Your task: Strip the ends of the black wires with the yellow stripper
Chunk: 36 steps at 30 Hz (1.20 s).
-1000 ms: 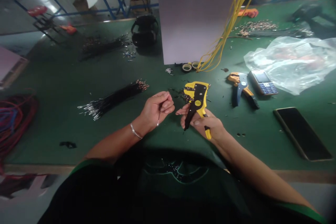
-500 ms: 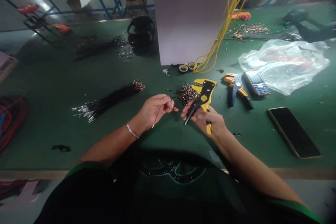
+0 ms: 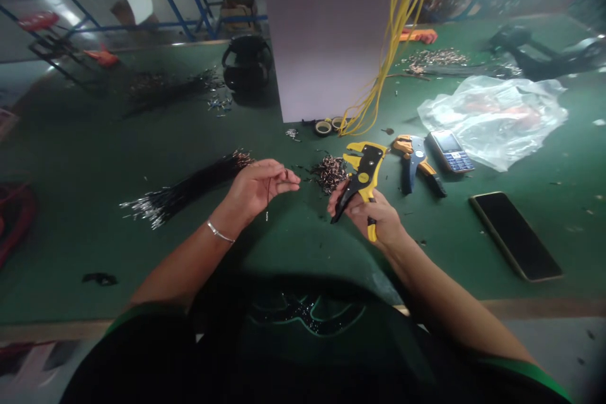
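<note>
My left hand (image 3: 260,188) pinches a short dark wire (image 3: 267,199), whose pale metal end hangs below the fingers. Just behind it lies a bundle of black wires (image 3: 189,189), with silvery ends at the left and coppery ends at the right. A yellow and black wire stripper (image 3: 364,178) rests in my right hand (image 3: 374,214), its jaws pointing away from me and its handles apart. Beyond the fingertips of my right hand sits a pile of small dark and coppery bits (image 3: 330,173), between the two hands.
A second stripping tool (image 3: 416,161), a keypad phone (image 3: 452,151) and a smartphone (image 3: 516,235) lie to the right. Behind them is a clear plastic bag (image 3: 497,115). Tape rolls (image 3: 324,128) and yellow wires (image 3: 379,88) are by a pale upright panel (image 3: 331,38).
My left hand has moved left with the wire, away from my right hand and nearer the wire bundle. My right hand still holds the stripper. The view has shifted slightly.
</note>
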Each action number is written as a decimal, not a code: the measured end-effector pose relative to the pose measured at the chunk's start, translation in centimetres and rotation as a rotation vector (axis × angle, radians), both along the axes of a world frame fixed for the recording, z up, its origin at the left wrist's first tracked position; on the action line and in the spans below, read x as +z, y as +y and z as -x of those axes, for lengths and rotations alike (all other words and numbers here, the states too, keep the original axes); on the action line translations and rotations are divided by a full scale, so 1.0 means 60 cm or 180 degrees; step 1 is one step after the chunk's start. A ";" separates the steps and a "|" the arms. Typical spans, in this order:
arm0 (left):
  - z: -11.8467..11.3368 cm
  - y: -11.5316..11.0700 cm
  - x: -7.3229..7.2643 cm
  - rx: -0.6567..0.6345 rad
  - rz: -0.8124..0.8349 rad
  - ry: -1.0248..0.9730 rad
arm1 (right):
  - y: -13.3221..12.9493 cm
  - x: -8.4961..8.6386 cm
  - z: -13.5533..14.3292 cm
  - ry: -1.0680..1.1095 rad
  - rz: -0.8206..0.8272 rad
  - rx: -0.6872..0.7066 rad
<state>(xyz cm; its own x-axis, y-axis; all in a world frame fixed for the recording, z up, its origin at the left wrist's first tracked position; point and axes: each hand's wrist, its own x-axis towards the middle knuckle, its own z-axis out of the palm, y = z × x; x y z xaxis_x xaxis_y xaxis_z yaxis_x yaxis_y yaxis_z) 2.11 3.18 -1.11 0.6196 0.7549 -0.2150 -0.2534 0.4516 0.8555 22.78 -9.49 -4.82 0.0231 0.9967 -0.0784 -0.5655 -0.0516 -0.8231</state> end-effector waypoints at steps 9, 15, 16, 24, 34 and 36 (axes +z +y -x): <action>-0.004 -0.025 0.029 0.0484 -0.0462 0.0103 | -0.003 -0.022 0.010 -0.0178 0.0100 0.0327; -0.015 -0.049 0.035 0.0583 -0.0393 0.0283 | -0.007 -0.018 0.008 -0.0300 0.0199 0.0289; -0.014 -0.049 0.036 0.0629 -0.0412 0.0298 | -0.007 -0.017 0.008 -0.0296 0.0197 0.0278; -0.011 -0.051 0.042 0.0874 -0.0657 0.0299 | -0.011 -0.025 0.013 -0.0317 0.0360 0.0278; -0.021 -0.074 0.033 0.0999 -0.0688 0.0478 | -0.011 -0.020 0.009 -0.0483 0.0311 0.0248; -0.023 -0.081 0.033 0.0874 -0.0615 0.0494 | -0.011 -0.021 0.011 -0.0505 0.0314 0.0209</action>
